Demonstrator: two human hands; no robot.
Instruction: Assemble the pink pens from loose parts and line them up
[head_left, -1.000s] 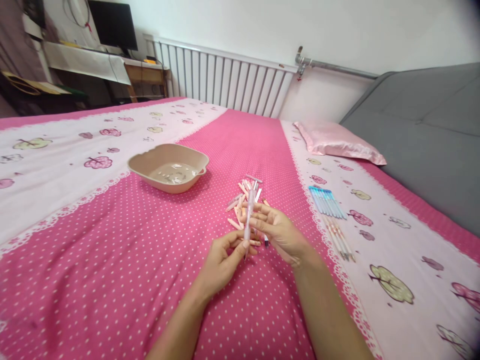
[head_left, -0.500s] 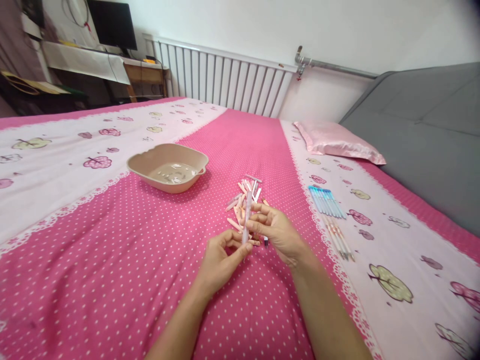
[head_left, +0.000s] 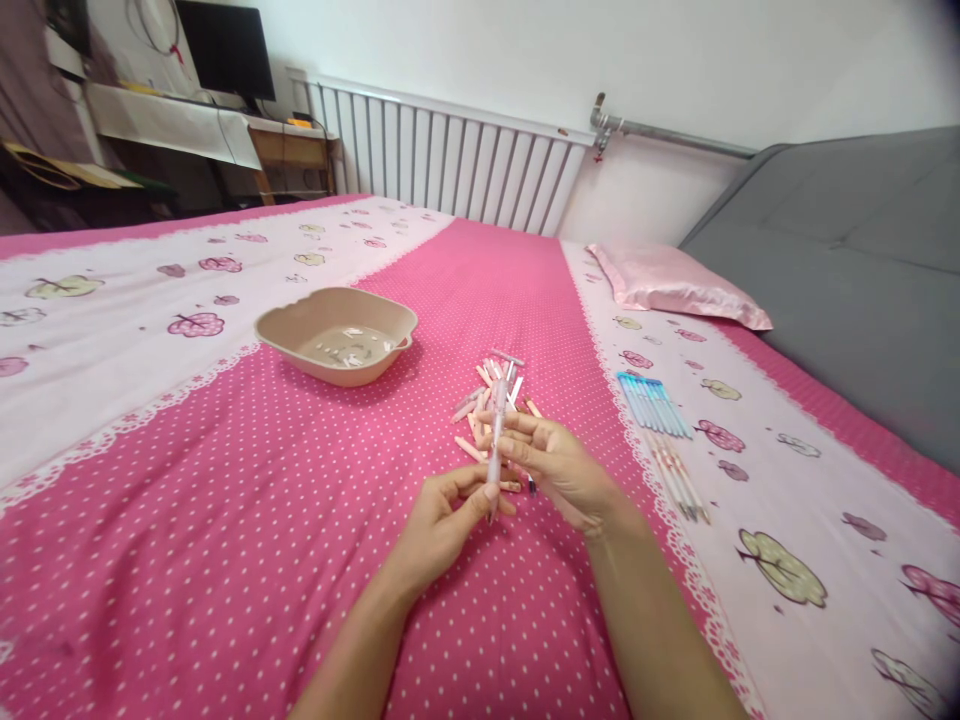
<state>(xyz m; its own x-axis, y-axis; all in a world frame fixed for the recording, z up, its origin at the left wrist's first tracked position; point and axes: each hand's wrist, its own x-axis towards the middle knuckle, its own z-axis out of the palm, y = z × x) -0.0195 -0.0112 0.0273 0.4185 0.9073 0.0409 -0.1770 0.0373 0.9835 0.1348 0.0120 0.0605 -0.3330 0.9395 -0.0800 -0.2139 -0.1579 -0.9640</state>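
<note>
2 bare hands hold 1 slim, pale pink pen (head_left: 498, 428) above the bed (head_left: 300, 600), over its dotted bright-pink middle band. The left hand (head_left: 442, 520) has its grip closed on the pen's lower end, thumb on the near side, with a dark tip poking out just below. The right hand (head_left: 559, 465) grips the barrel higher up, pinched between thumb and fingers. The pen's upper end points toward the far edge of the bed.

Just beyond the hands lies a loose heap of pens (head_left: 470, 402), peach, pale mauve and whitish, crossing at many angles; the fingers partly hide its near side. Left of the heap, nearer the bed's left edge, stands a beige basin (head_left: 300, 335) with small whitish bits on its floor, too small to make out.

Toward the headboard edge, on the white tree-print band, 2 groups are laid out: a neat row of blue-topped pens (head_left: 655, 405), side by side, and just nearer, a few pale pens with reddish markings (head_left: 680, 482).

A pink satin pillow (head_left: 675, 280) lies farther off, against the grey padded headboard (head_left: 832, 220). A white radiator (head_left: 442, 150) runs along the far edge, and a black monitor (head_left: 225, 50) stands beyond the far left corner.
</note>
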